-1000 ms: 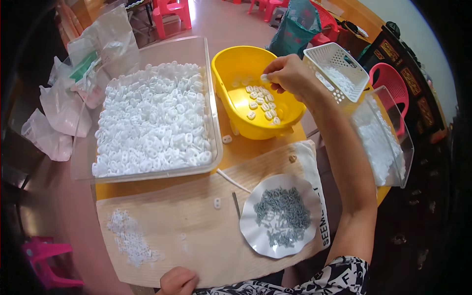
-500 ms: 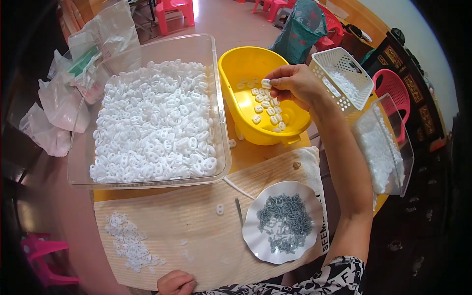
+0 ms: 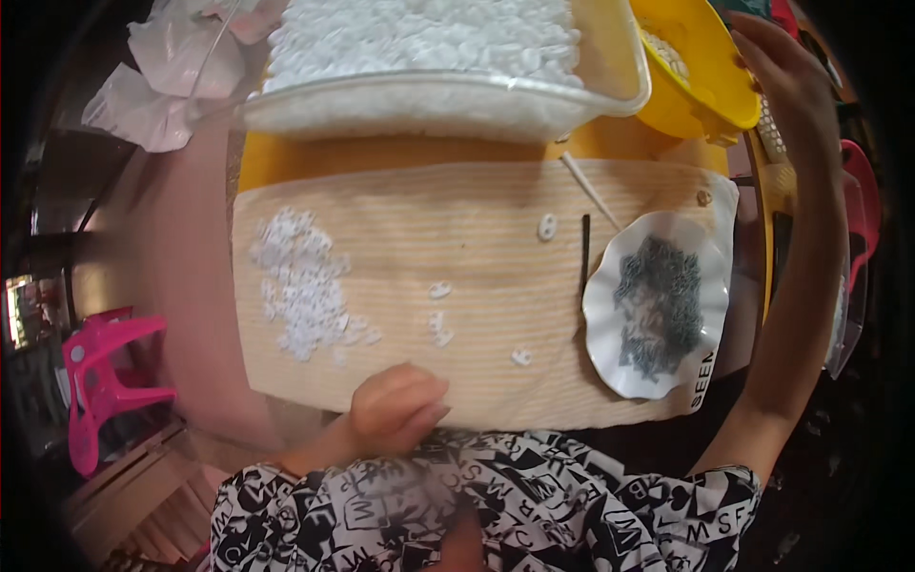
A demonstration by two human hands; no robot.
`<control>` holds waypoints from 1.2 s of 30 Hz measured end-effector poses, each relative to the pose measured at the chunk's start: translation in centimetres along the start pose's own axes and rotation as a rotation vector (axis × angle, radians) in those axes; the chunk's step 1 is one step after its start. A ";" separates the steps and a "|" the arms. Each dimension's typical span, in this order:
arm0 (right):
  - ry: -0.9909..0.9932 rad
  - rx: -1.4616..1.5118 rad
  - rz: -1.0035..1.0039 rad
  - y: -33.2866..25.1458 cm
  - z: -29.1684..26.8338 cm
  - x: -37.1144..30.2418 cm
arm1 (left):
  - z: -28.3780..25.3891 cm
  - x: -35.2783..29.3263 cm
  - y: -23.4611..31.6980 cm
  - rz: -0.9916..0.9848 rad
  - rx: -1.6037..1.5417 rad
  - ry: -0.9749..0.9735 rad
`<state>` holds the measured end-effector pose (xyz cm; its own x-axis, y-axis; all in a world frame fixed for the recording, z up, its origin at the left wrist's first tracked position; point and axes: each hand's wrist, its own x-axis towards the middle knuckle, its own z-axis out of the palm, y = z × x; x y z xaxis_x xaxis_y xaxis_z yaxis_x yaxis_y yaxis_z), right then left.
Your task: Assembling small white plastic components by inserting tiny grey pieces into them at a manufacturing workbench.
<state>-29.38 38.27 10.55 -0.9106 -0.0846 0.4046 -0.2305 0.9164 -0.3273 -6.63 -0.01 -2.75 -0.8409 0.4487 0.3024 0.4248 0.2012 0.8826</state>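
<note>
My left hand [image 3: 398,405], slightly blurred, rests at the cloth's near edge with its fingers folded and nothing seen in them. At the far right, my right hand [image 3: 786,71] is by the right rim of the yellow basin [image 3: 715,71], fingers apart and no piece visible between them. White pieces [image 3: 667,55] lie in that basin. On the striped cloth [image 3: 400,219] are a heap of small white plastic parts [image 3: 305,286], a few loose ones [image 3: 439,291], and one oval two-holed white piece [image 3: 546,227]. A wavy-edged white plate [image 3: 610,357] holds small grey rod-like pieces [image 3: 658,296].
A large clear bin [image 3: 429,110] full of white pieces stands at the back. A dark thin stick [image 3: 586,253] and a white stick [image 3: 589,188] lie left of the plate. A pink stool [image 3: 110,381] stands on the left, plastic bags [image 3: 181,57] behind it.
My view has tilted down toward the cloth and my lap. The white piece my right hand pinched over the basin no longer shows in it; that hand is now by the basin's right rim.
</note>
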 end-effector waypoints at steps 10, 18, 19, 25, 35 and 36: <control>-0.311 -0.111 -0.029 -11.4 2.4 -20.9 | -0.5 -3.9 2.0 0.064 0.135 0.143; -0.159 -0.019 -0.044 -9.3 5.0 -24.2 | -3.4 -1.1 1.2 0.143 0.497 0.230; -0.153 -0.013 -0.023 -9.5 5.0 -24.1 | -3.4 0.2 1.2 0.164 0.512 0.206; -0.110 -0.124 -0.052 -9.7 6.7 -23.8 | -1.6 5.7 -2.7 0.053 0.611 0.060; -0.002 0.205 0.174 -9.9 5.3 -24.3 | -2.3 5.3 -1.8 0.021 0.441 0.149; 0.000 0.237 0.248 -9.9 5.2 -24.3 | -2.1 4.7 -0.8 -0.046 0.298 0.238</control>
<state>-6.72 29.27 -0.50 -0.9490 0.1296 0.2876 -0.0753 0.7923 -0.6054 -11.65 0.11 -1.25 -0.9010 0.2255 0.3706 0.4338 0.4769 0.7644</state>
